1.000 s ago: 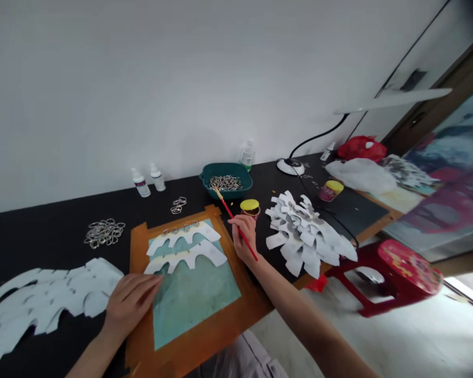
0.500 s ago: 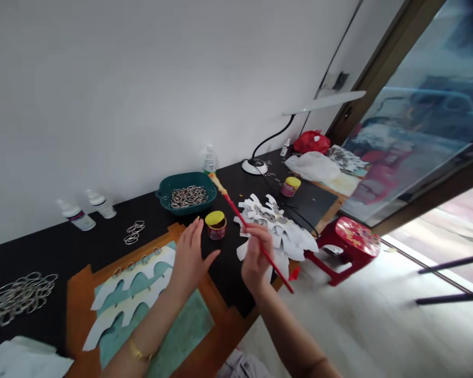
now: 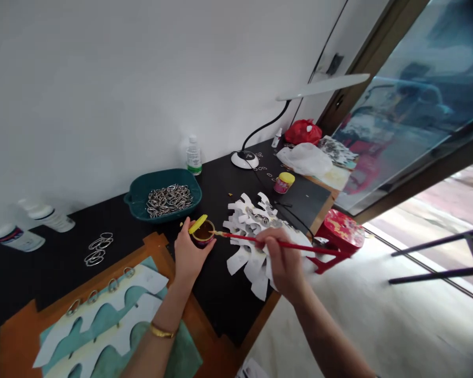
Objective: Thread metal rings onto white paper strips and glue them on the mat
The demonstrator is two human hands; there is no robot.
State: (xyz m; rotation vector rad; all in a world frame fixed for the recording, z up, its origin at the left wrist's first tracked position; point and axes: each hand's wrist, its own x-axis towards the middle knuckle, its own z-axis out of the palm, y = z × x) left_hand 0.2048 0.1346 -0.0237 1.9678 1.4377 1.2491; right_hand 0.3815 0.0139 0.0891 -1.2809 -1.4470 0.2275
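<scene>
My left hand [image 3: 189, 255] is wrapped round a small open jar [image 3: 203, 235] of brown paste, with its yellow lid [image 3: 198, 224] tilted up at the fingertips. Between the fingers of my right hand [image 3: 280, 254] lies a long red brush [image 3: 307, 248], held nearly level, its pale tip at the jar's right rim. White cut-paper strips [image 3: 145, 279] lie on a green sheet [image 3: 184, 346] at the lower left, with several metal rings [image 3: 113, 285] along the upper strip's edge. Behind the jar stands a dark green basin [image 3: 137, 195] holding many rings.
White bottles [image 3: 55, 217] stand at the left, a clear bottle [image 3: 194, 156] behind the basin. A pile of paper pieces [image 3: 244, 252], a desk lamp [image 3: 245, 159] and a second yellow-lidded jar [image 3: 284, 182] are to the right. A red stool [image 3: 342, 231] stands beyond the table's edge.
My left hand has reached the jar and taken hold of it; the lid has tilted. The brush has swung down from upright to nearly level, its tip now at the jar. The view has shifted.
</scene>
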